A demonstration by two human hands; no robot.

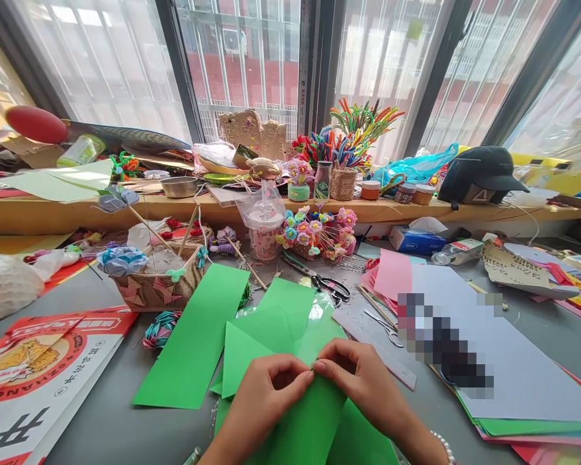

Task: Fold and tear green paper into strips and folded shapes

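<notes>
My left hand [274, 394] and my right hand [361, 374] meet fingertip to fingertip above the middle of the table, each in a pinch. Between them they hold a piece of green paper [314, 420]; the exact spot they pinch is mostly covered by the fingers. More green sheets lie under and around the hands, some overlapping at angles. A long green paper strip [196, 342] rests to the left. Past my right hand are a metal ruler [392, 365] and a small pair of scissors [390, 329]. My right wrist wears a beaded bracelet [443, 447].
Black-handled scissors [334, 287] lie beyond the paper. A decorated basket [150, 284] stands left, near a printed paper bag [62, 374]. Stacked coloured sheets [523, 361] lie right. A lidded cup [265, 232] and crocheted flowers [314, 232] stand before the cluttered windowsill.
</notes>
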